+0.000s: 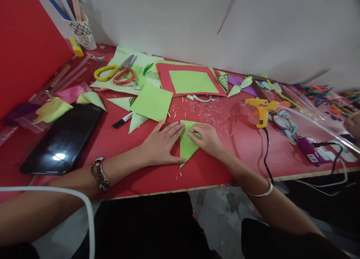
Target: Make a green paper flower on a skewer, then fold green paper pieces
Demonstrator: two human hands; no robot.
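Note:
A green paper, folded to a triangle with one point toward the desk's front edge, lies flat on the red desk. My left hand rests palm down at its left edge, fingers spread and fingertips touching it. On its upper right part presses my right hand, its fingers curled in and the thumb on the paper. Just beyond my left hand are a square green sheet, a pale green paper point partly under it, and a black-and-white marker.
Scissors lie at the back left, beside stacked red and green sheets. A yellow glue gun stands to the right, its cord trailing over the front edge. A black phone lies at left. Another person's hand shows far right.

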